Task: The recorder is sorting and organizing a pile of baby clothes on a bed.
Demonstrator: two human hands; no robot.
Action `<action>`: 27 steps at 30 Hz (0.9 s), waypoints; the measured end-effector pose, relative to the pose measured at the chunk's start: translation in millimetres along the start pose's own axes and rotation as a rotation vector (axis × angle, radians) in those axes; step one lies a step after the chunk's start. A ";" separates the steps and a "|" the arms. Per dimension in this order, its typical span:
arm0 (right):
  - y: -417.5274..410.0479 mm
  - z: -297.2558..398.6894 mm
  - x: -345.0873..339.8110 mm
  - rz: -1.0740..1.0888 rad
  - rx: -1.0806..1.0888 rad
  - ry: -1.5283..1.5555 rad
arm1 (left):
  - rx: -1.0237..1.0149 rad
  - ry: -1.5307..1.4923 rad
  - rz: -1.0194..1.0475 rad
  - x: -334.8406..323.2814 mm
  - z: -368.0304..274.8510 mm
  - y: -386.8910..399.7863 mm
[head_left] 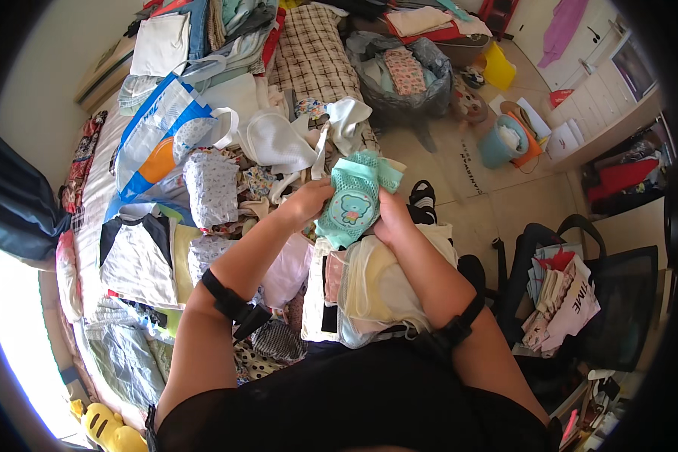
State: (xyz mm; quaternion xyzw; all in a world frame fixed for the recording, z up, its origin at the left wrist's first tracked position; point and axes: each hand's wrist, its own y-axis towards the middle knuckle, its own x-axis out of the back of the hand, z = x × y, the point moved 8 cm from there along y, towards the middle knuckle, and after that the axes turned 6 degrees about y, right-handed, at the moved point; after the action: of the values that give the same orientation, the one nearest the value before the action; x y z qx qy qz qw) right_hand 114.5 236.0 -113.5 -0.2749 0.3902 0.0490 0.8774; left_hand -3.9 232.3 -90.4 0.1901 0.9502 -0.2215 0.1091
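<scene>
A pair of mint-green mesh baby knee pads (351, 198) with a bear patch is held up in front of me. My left hand (315, 200) grips its left edge, and my right hand (391, 217) grips the right edge. Beneath them, on my lap, lies a stack of folded cloths (323, 282) in white, pink and black. Pale yellow mesh-edged fabric (376, 271) rests on top of this stack. White cloth pieces (277, 141) are heaped just beyond my left hand.
Clothes piles cover the bed at left, with a blue-and-white bag (161, 135) and a folded raglan shirt (141, 257). A grey plastic bag (401, 73) of cloth stands ahead. On the right are a blue bin (500, 141) and an office chair (627, 305) bearing folded clothes.
</scene>
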 end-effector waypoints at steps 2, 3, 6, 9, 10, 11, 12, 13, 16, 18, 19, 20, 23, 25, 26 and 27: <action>-0.3 4.9 5.6 -0.050 0.050 -0.034 | 0.044 0.065 -0.030 -5.2 -4.4 -1.8; -3.0 7.6 4.1 -0.055 0.066 -0.045 | 0.019 -0.003 -0.048 -12.1 -20.3 -9.1; -3.0 8.4 5.6 -0.049 0.074 -0.050 | -0.103 0.077 -0.097 -20.5 -38.4 -14.0; 1.8 4.2 9.0 -0.002 0.031 0.035 | -0.332 0.866 -0.360 -17.0 -56.9 -22.0; 3.4 1.5 8.5 0.034 -0.004 0.116 | -0.334 0.867 -0.361 -14.3 -56.5 -20.1; -1.6 5.2 1.6 0.034 -0.008 0.114 | -0.282 0.696 -0.322 -10.1 -50.8 -16.7; -13.3 10.6 -17.1 0.077 -0.027 0.144 | -0.231 0.523 -0.283 -5.4 -44.1 -14.8; -19.0 11.7 -29.4 0.118 -0.046 0.175 | -0.230 0.519 -0.289 0.3 -41.9 -13.2; -17.7 20.2 -21.8 0.141 0.181 -0.113 | -0.194 0.516 -0.180 -4.2 -37.1 -0.2; -15.4 15.9 -15.2 0.106 0.122 -0.126 | -0.276 0.694 -0.088 -17.2 -43.4 6.2; -13.5 17.3 -7.9 0.034 0.145 -0.106 | -0.272 0.692 -0.085 -11.8 -44.9 15.0; -12.1 18.4 -2.8 -0.033 0.166 -0.094 | -0.156 0.685 -0.111 4.2 -40.5 27.9; -13.7 20.8 4.7 -0.159 0.175 -0.034 | -0.149 0.842 -0.307 48.2 -45.3 67.6; -12.6 19.4 6.3 -0.139 0.159 0.011 | -0.258 1.005 -0.484 62.5 -51.5 85.6; -13.0 19.2 7.0 -0.124 0.147 0.062 | -0.405 1.250 -0.563 50.9 -64.0 91.7; -14.5 19.4 7.0 -0.131 0.127 0.085 | -0.558 1.492 -0.641 37.0 -74.1 96.3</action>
State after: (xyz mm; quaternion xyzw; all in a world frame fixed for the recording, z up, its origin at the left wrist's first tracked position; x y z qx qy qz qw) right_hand 136.4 232.9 -101.4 -0.2455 0.4104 -0.0450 0.8771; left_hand -7.0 358.0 -72.6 -0.0254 0.8008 0.1831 -0.5696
